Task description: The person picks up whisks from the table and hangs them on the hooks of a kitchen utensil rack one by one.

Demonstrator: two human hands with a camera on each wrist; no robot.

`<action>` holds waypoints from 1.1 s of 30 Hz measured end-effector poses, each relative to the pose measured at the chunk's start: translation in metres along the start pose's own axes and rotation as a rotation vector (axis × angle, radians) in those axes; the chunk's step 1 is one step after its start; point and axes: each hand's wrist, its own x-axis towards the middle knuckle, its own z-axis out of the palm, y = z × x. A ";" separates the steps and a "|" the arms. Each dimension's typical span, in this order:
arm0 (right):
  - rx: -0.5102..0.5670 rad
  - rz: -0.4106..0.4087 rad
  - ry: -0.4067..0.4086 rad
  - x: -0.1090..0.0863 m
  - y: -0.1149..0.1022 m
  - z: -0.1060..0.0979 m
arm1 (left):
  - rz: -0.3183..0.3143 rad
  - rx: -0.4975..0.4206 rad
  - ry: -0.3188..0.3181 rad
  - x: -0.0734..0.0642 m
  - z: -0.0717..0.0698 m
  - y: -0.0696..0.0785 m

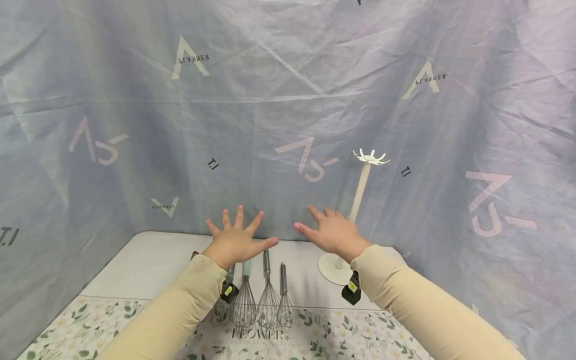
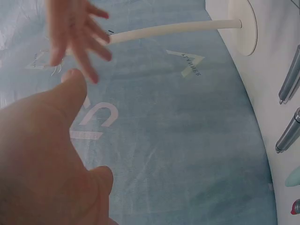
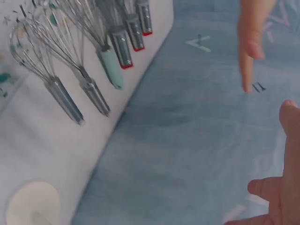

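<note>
My left hand (image 1: 234, 242) is held up over the table with its fingers spread and nothing in it. My right hand (image 1: 335, 233) is raised beside it, fingers extended and also holding nothing. Below the left hand, several wire whisks lie in a row. One has a mint-green handle (image 3: 111, 69); a long metal-handled whisk (image 1: 267, 262) and a smaller whisk (image 1: 283, 280) lie to its right. Red-tipped metal handles (image 3: 123, 49) show farther along the row. Behind the right hand stands a white utensil stand (image 1: 360, 192) with a ring of hooks on top, partly hidden by that hand.
The white table (image 1: 130, 265) has a floral mat (image 1: 112, 307) along its near side, under the whisk heads. A bluish-grey printed cloth (image 1: 252, 125) hangs behind the table and along both sides. The stand's round base (image 1: 327, 270) sits toward the table's right.
</note>
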 end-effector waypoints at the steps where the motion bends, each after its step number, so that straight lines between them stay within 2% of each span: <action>1: 0.000 -0.004 0.015 0.002 0.001 -0.005 | -0.001 0.000 0.000 0.000 0.001 0.000; 4: -0.025 -0.020 0.062 0.006 0.005 -0.022 | -0.002 0.003 0.002 0.000 0.004 -0.001; 10: -0.059 -0.050 0.102 0.017 0.016 -0.061 | 0.004 0.008 -0.002 0.002 0.011 -0.004; 16: -0.057 -0.119 0.179 0.031 0.039 -0.108 | 0.008 -0.002 -0.003 0.003 0.014 -0.003; 22: -0.066 -0.100 0.239 0.041 0.065 -0.148 | -0.005 0.008 -0.011 0.002 0.017 -0.004; 27: -0.076 -0.061 0.244 0.052 0.085 -0.165 | -0.009 0.012 -0.012 0.000 0.017 -0.006; 33: -0.072 -0.029 0.206 0.069 0.105 -0.165 | -0.014 0.015 -0.006 -0.003 0.020 -0.011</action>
